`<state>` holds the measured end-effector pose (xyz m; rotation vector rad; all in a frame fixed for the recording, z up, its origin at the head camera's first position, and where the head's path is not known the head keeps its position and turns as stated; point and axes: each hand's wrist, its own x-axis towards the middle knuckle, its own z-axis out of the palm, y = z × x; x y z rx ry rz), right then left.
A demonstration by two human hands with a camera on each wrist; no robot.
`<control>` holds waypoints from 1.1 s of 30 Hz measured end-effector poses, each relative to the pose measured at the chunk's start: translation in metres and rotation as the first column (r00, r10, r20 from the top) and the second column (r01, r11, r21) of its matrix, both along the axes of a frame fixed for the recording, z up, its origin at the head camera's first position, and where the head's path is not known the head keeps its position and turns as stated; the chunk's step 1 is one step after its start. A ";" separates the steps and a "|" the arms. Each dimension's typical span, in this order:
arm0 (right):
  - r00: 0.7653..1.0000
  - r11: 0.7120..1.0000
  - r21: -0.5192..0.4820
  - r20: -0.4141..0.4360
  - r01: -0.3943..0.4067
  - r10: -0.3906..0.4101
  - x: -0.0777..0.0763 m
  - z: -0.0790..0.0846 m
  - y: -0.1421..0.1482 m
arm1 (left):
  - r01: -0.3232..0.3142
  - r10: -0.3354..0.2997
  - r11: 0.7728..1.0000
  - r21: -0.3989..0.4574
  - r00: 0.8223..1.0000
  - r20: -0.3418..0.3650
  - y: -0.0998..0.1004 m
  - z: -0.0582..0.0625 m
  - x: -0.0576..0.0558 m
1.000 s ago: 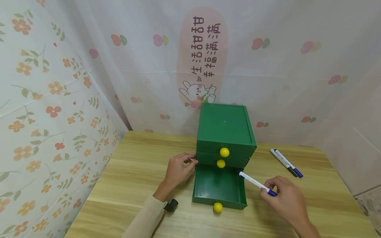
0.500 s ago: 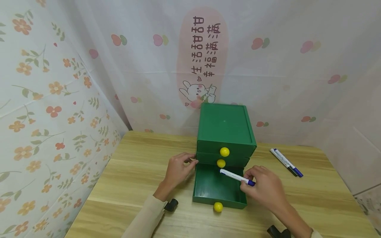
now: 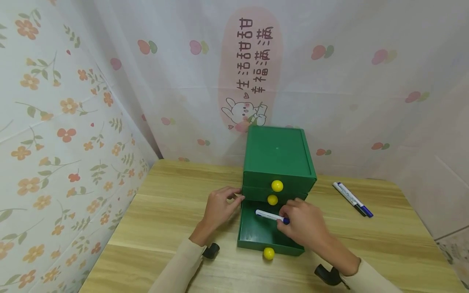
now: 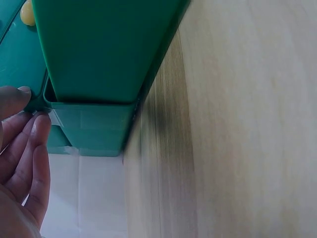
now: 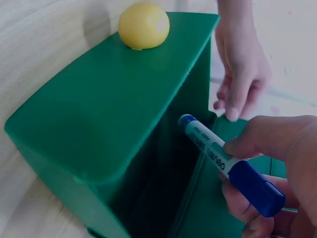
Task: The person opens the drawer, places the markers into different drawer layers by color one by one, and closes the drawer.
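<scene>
A green drawer unit [image 3: 278, 152] with yellow ball knobs stands on the table, its bottom drawer [image 3: 253, 234] pulled out. My left hand [image 3: 220, 207] holds the unit's left front edge between thumb and fingers, just above that drawer; in the left wrist view the thumb [image 4: 15, 99] lies on the front and the fingertips at the side. Over the pulled-out drawer, my right hand [image 3: 305, 224] pinches a white marker with a blue cap [image 3: 269, 215] near its capped end. The right wrist view has the marker [image 5: 213, 151] slanting across the drawer's opening, its blue tail end pointing inward.
Two more markers [image 3: 352, 199], one blue-capped and one dark-capped, lie side by side on the wooden table [image 3: 176, 191] right of the unit. A patterned curtain [image 3: 183, 97] hangs behind. Black wrist devices [image 3: 327, 274] sit by both sleeves.
My right hand has carried the marker leftward from beside the unit to over the bottom drawer. The left hand keeps its place at the unit's left edge.
</scene>
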<state>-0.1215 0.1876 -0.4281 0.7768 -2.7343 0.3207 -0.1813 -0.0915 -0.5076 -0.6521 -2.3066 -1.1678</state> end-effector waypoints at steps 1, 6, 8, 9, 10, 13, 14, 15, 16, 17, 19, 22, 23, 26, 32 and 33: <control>1.000 1.000 0.016 -0.002 -0.011 0.011 -0.001 -0.001 -0.002 | 0.002 -0.002 1.000 0.002 1.000 0.000 0.000 0.000 0.000; 0.999 0.995 0.091 0.026 -0.041 0.039 -0.006 -0.003 -0.009 | 0.011 -0.011 1.000 0.008 1.000 -0.001 -0.001 -0.001 -0.001; 0.998 0.992 0.112 0.046 -0.053 0.048 -0.008 -0.003 -0.012 | 0.011 -0.011 1.000 0.008 1.000 0.001 -0.001 -0.001 0.000; 0.997 0.991 0.122 0.055 -0.059 0.052 -0.008 -0.003 -0.014 | 0.010 -0.010 1.000 0.008 1.000 0.003 -0.001 -0.001 0.000; 0.996 0.989 0.129 0.060 -0.066 0.059 -0.009 -0.002 -0.015 | 0.009 -0.009 1.000 0.008 1.000 0.005 -0.001 -0.001 0.000; 0.994 0.986 0.147 0.078 -0.085 0.074 -0.011 -0.002 -0.019 | 0.008 -0.008 1.000 0.004 1.000 0.008 -0.001 -0.001 0.000; 0.994 0.984 0.152 0.081 -0.089 0.077 -0.011 -0.002 -0.020 | 0.007 -0.007 1.000 0.005 1.000 0.010 -0.001 -0.001 0.000; 0.993 0.983 0.159 0.084 -0.093 0.081 -0.012 -0.003 -0.020 | 0.007 -0.007 1.000 0.005 1.000 0.010 -0.001 -0.001 0.000; 0.992 0.982 0.165 0.090 -0.097 0.083 -0.012 -0.004 -0.021 | 0.007 -0.007 1.000 0.005 1.000 0.011 0.000 -0.001 0.000; 0.992 0.980 0.169 0.098 -0.101 0.086 -0.013 -0.004 -0.021 | 0.007 -0.007 1.000 0.008 1.000 0.011 0.000 0.000 0.000; 0.988 0.978 0.179 0.124 -0.108 0.087 -0.014 -0.005 -0.023 | 0.008 -0.008 1.000 0.011 1.000 0.012 0.000 0.000 0.000; 0.982 0.973 0.204 0.171 -0.112 0.077 -0.014 -0.006 -0.026 | 0.007 -0.008 1.000 0.013 1.000 0.013 0.000 0.000 0.001; 0.980 0.971 0.212 0.187 -0.111 0.071 -0.014 -0.007 -0.027 | 0.007 -0.007 1.000 0.014 1.000 0.013 0.000 0.000 0.001; 0.973 0.966 0.237 0.227 -0.102 0.048 -0.015 -0.008 -0.031 | 0.004 -0.004 1.000 0.013 1.000 0.010 0.000 0.000 0.000; 0.953 0.960 0.266 0.302 -0.092 0.008 -0.017 -0.011 -0.037 | 0.011 -0.011 1.000 0.014 1.000 0.004 0.000 -0.001 0.000; 0.949 0.958 0.272 0.315 -0.093 0.003 -0.018 -0.012 -0.037 | 0.012 -0.013 1.000 0.013 1.000 0.004 0.000 -0.001 0.000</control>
